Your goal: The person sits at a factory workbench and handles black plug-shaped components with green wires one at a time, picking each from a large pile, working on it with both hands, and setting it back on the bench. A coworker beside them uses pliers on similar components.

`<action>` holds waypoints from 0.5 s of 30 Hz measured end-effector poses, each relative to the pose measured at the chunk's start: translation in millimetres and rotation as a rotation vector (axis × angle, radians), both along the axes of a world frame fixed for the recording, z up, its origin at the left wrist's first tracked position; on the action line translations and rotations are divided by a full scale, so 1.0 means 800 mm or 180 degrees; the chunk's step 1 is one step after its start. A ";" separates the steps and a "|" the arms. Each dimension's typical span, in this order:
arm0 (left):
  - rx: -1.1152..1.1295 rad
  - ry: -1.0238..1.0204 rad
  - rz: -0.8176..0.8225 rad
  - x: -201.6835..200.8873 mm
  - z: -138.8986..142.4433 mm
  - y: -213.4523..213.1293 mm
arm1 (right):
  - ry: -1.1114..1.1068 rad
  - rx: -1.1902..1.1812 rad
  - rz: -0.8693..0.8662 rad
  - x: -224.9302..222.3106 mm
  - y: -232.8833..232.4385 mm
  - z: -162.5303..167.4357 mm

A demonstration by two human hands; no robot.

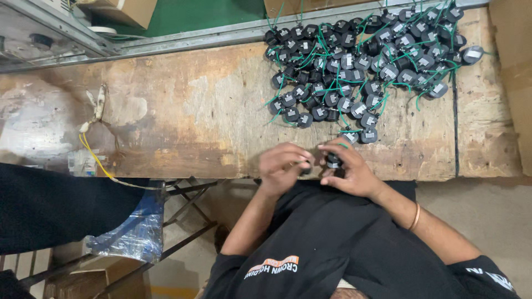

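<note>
Right hand [349,169] pinching small black round component [333,161]. Left hand [282,165] just beside, fingers curled, grip contents unclear. Pile of like components with green leads [366,66] beyond both hands on tabletop [183,111]. Judged step: working single piece; next needs steady two-handed fingertip control.

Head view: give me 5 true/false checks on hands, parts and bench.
1. A pile of black round parts with green wires lies on the wooden bench. True.
2. The right hand grips one black part. True.
3. The bangle sits on the left wrist. False: it is on the right wrist; the left hand has none.
4. The pile's wires are red. False: green.
5. The yellow wire lies inside the pile. False: it is at the bench's far left, apart from it.
</note>
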State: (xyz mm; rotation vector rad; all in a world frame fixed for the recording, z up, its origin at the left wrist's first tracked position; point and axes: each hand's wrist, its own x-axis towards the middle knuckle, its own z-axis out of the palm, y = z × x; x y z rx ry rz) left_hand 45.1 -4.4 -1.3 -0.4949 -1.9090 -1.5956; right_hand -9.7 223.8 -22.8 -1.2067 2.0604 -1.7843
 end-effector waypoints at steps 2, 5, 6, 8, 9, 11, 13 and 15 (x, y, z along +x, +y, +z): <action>-0.0460 0.0225 -0.0367 -0.007 0.013 0.027 | 0.0260 0.0110 0.0138 -0.002 -0.002 0.003; -0.0871 0.0154 -0.0449 -0.011 0.028 0.043 | 0.0264 0.0049 0.0279 -0.003 -0.003 0.000; -0.0843 0.0097 -0.0485 -0.011 0.031 0.042 | 0.0182 0.0045 0.0289 -0.003 -0.002 -0.001; -0.0757 0.0053 -0.0592 -0.008 0.034 0.033 | 0.0008 0.0059 0.0291 -0.002 0.000 -0.002; -0.0704 0.0072 -0.0666 -0.006 0.034 0.025 | -0.0077 0.0075 0.0281 -0.002 0.001 -0.002; -0.0623 0.0029 -0.0710 -0.002 0.030 0.017 | -0.0094 0.0108 0.0256 -0.001 0.001 -0.001; -0.0547 -0.0099 -0.0662 0.003 0.022 0.016 | 0.0034 0.0162 0.0216 0.001 -0.002 0.001; -0.0080 -0.0718 -0.0528 0.011 0.011 0.025 | 0.0129 0.0176 0.0293 0.004 -0.006 0.002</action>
